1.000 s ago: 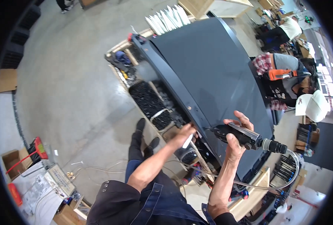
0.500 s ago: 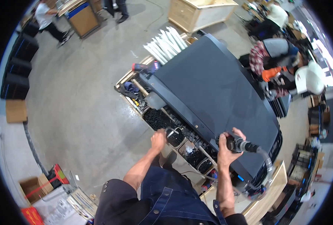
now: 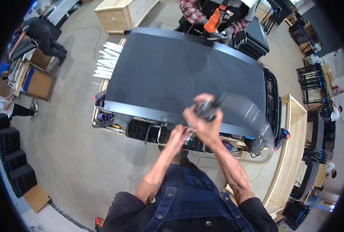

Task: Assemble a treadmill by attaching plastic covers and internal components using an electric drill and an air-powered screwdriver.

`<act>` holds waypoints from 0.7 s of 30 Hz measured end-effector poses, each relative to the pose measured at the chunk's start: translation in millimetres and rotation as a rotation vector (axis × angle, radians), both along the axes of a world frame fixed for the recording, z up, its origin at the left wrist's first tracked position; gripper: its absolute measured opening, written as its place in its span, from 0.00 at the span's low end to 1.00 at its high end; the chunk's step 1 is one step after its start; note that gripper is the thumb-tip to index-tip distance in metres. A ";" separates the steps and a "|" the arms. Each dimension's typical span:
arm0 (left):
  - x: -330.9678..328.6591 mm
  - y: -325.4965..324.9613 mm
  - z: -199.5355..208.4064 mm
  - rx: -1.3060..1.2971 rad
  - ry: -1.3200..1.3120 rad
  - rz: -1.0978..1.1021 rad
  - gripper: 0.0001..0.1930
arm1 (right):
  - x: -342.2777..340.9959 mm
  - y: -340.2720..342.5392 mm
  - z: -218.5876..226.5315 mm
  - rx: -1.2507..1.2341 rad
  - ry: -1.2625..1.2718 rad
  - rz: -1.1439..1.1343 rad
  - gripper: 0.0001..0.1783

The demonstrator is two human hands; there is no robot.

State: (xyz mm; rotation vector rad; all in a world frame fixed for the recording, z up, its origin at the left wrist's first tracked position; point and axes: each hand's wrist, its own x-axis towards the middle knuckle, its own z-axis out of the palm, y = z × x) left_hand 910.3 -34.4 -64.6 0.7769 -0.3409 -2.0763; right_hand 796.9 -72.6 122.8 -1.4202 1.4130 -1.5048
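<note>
My right hand (image 3: 207, 129) is wrapped round a black hand-held air tool (image 3: 207, 110), blurred by motion, above the near edge of a large dark grey panel (image 3: 160, 69). A clear hose (image 3: 247, 108) arcs from the tool toward the panel's right end. My left hand (image 3: 178, 135) is beside that near edge, above the bins, its fingers drawn together. Whatever they pinch is too small to make out. Below the hands, a row of bins (image 3: 139, 129) holds many small black fasteners.
Across the panel a person's gloved hands (image 3: 228, 34) hold an orange tool (image 3: 213, 20). White strips (image 3: 109, 60) stand at the panel's left end. A wooden crate (image 3: 286, 154) is at the right, another crate (image 3: 121, 16) at the far left. A red-and-black power tool (image 3: 100, 96) sits by the left corner.
The view has swung right, so the panel lies more level. My right hand has brought the air tool closer to my left hand, which has moved up to the panel's near edge.
</note>
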 end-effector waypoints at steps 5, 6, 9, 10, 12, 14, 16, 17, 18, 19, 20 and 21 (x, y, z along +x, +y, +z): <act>-26.6 4.9 -9.8 -0.090 0.239 0.269 0.19 | 2.1 35.5 21.4 -0.352 0.185 0.404 0.21; -29.5 0.8 10.1 0.055 0.065 0.207 0.17 | -1.0 38.8 27.3 -0.195 0.019 0.169 0.20; -38.2 -1.4 30.4 0.158 -0.207 0.227 0.16 | -44.2 51.3 30.0 0.074 -0.356 -0.107 0.13; -36.4 -3.9 27.5 0.154 -0.166 0.212 0.15 | -62.1 59.4 22.2 0.046 -0.533 -0.157 0.11; -35.1 -3.7 23.6 0.178 -0.224 0.259 0.17 | -96.4 90.2 12.6 0.029 -0.780 -0.302 0.11; -35.3 -5.0 20.6 0.167 -0.221 0.257 0.21 | -135.8 132.9 1.7 0.025 -0.854 -0.523 0.14; -35.6 -5.8 16.9 0.149 -0.231 0.254 0.23 | -178.0 187.3 -10.2 -0.012 -0.837 -0.689 0.17; -32.8 -7.1 8.4 0.150 -0.255 0.245 0.24 | -194.5 211.6 -13.3 -0.082 -0.824 -0.819 0.15; -35.5 -6.6 4.0 0.160 -0.250 0.248 0.25 | -211.8 237.6 -14.3 -0.099 -0.726 -0.938 0.15; -34.4 -6.1 -0.9 0.105 -0.240 0.213 0.26 | -230.3 262.5 -17.9 -0.112 -0.633 -1.047 0.14; -31.4 -6.9 -7.3 0.080 -0.247 0.197 0.26 | -250.6 288.5 -24.0 -0.067 -0.443 -1.153 0.14; -33.0 -6.3 -3.4 0.068 -0.279 0.213 0.25 | -273.2 313.1 -34.4 -0.011 -0.255 -1.247 0.14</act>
